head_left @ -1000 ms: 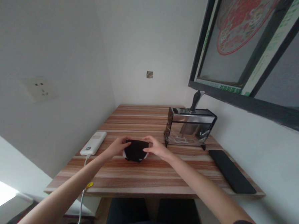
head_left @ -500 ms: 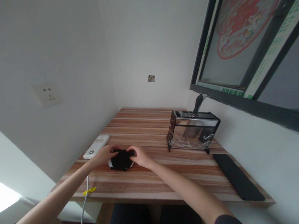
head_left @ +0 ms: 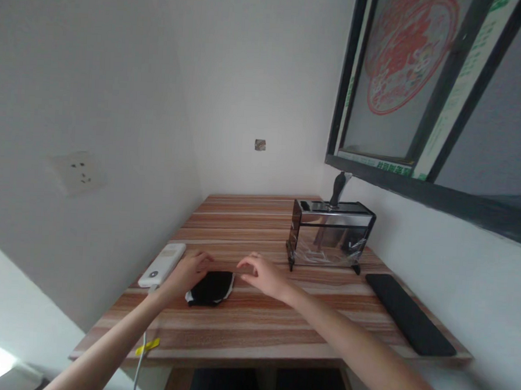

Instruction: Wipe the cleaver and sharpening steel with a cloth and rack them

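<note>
The right hand [head_left: 261, 275] is beside the black bundle [head_left: 212, 288], thumb and fingers parted. The left hand [head_left: 192, 270], fingers loosely spread, is by its far-left edge

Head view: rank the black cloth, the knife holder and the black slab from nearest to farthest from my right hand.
1. Black cloth: nearest, just left of the right hand, apart from it.
2. Knife holder: to the hand's right and farther back on the table.
3. Black slab: farthest, along the table's right edge.
</note>
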The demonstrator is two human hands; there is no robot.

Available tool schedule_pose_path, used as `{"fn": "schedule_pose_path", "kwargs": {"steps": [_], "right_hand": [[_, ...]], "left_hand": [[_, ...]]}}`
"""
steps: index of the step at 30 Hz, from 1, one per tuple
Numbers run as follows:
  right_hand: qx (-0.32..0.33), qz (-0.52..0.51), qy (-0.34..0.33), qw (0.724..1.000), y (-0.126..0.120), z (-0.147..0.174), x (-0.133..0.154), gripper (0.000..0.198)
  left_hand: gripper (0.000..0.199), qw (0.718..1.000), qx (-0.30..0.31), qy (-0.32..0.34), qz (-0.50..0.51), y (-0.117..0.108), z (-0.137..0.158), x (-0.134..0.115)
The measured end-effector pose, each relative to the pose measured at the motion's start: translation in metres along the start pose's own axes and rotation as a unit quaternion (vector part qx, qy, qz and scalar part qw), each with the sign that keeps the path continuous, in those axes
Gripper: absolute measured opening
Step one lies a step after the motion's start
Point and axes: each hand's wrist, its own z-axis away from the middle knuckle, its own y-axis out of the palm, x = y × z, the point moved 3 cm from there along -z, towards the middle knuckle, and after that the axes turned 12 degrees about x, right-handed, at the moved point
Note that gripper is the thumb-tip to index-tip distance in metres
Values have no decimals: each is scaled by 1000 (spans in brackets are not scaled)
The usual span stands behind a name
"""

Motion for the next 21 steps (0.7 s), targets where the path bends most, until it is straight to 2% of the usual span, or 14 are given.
{"fn": "schedule_pose_path", "kwargs": {"steps": [5,9,13,15,18,21], "right_hand": [[-32,-28,-37,998,-58,55,20,10],[-137,1,-18,990,-115,108,17,21],[-291,-28,62,954,-174,162,-29,31],[-332,-43,84,938,-197,182,-59,34],[-338,-82,115,931,-220,197,-102,45],[-328,-99,136,930,-229,199,-134,64]], "left_hand": [[24,993,-24,80,89,-7,-24,-53],[24,974,-11,117,195,1,-47,-97],[26,964,8,143,222,16,-72,-127],[32,960,11,149,238,21,-87,-136],[47,953,12,147,265,26,-112,-145],[61,943,29,148,297,31,-136,-154]]}}
